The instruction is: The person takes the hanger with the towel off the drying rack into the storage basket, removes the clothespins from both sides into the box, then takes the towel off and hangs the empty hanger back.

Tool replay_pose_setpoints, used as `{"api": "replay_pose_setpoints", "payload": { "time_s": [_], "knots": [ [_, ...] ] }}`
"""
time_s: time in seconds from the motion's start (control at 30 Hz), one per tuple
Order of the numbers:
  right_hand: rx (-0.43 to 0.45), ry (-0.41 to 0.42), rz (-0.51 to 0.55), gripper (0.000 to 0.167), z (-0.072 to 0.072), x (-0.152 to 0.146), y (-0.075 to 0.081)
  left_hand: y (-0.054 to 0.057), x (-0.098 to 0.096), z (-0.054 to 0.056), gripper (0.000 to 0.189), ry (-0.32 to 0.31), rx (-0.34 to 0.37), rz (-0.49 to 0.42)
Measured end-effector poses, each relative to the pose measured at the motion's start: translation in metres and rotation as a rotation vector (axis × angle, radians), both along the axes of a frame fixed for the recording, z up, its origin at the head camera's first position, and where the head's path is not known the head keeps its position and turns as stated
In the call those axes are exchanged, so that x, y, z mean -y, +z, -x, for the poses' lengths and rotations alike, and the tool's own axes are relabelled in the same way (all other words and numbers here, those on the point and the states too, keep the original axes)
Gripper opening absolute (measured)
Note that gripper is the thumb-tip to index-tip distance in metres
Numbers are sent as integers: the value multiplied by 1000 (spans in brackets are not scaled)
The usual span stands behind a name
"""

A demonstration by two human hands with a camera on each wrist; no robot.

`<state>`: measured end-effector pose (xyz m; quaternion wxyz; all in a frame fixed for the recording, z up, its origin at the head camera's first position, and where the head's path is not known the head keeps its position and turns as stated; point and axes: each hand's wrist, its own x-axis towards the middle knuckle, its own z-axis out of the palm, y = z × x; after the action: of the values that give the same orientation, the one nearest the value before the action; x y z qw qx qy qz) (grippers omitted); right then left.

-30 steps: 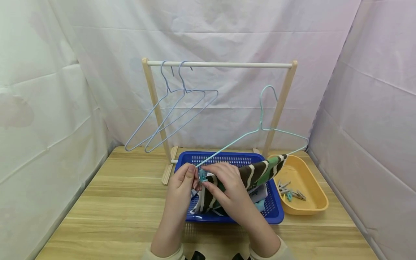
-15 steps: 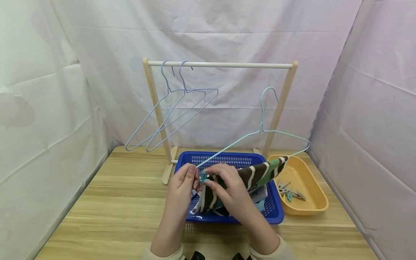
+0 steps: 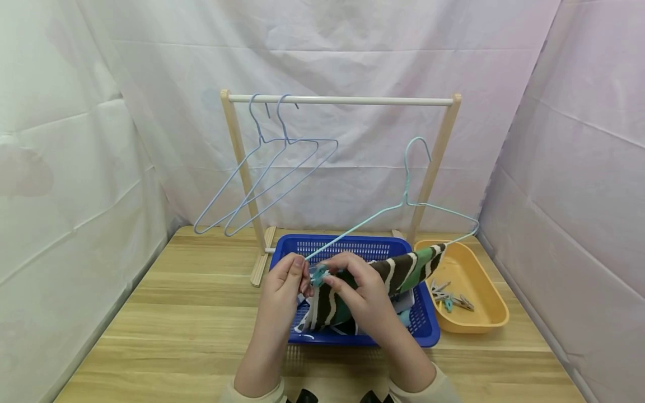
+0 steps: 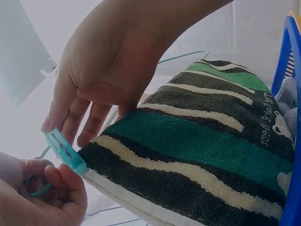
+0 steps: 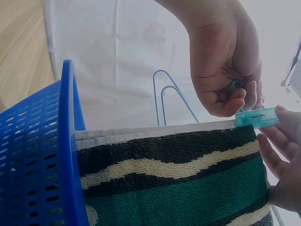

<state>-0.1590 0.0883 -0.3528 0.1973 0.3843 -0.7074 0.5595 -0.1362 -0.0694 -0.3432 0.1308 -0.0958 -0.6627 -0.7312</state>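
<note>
My left hand (image 3: 286,280) grips the lower left corner of a mint green wire hanger (image 3: 365,223). Over the hanger's bottom bar is folded a striped towel (image 4: 188,146) in green, dark brown and cream, which droops toward the basket. With thumb and fingers my right hand (image 3: 356,288) pinches the tail end of a teal clothespin (image 5: 256,117). The pin's other end sits at the towel's left top corner, beside my left fingers. In the left wrist view the pin slants across that corner. My left fingers hide the wire inside them.
A blue mesh basket (image 3: 432,330) with more cloth inside stands under the towel. At its right, a yellow tray (image 3: 484,280) holds several clothespins (image 3: 448,299). Behind rises a drying rack (image 3: 342,101), with two blue hangers (image 3: 262,184) on its left.
My right hand has shifted slightly right, and the teal clothespin has turned from upright to slanted in its fingers. My left hand keeps its hold; the hanger's hook has dipped slightly.
</note>
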Motion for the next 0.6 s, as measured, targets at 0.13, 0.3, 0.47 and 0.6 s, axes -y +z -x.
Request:
{"api": "replay_pose_setpoints", "payload": {
  "time_s": [0.13, 0.3, 0.47, 0.6],
  "knots": [
    [16, 1, 41, 23, 0, -1, 0, 1, 0, 0, 34, 5, 4, -2],
    [33, -5, 75, 21, 0, -2, 2, 2, 0, -1, 33, 8, 28, -11],
    [0, -11, 104, 22, -1, -5, 3, 2, 1, 0, 33, -5, 19, -15],
    [-33, -17, 122, 25, -3, -9, 5, 2, 3, 1, 33, -13, 1, -16]
  ]
}}
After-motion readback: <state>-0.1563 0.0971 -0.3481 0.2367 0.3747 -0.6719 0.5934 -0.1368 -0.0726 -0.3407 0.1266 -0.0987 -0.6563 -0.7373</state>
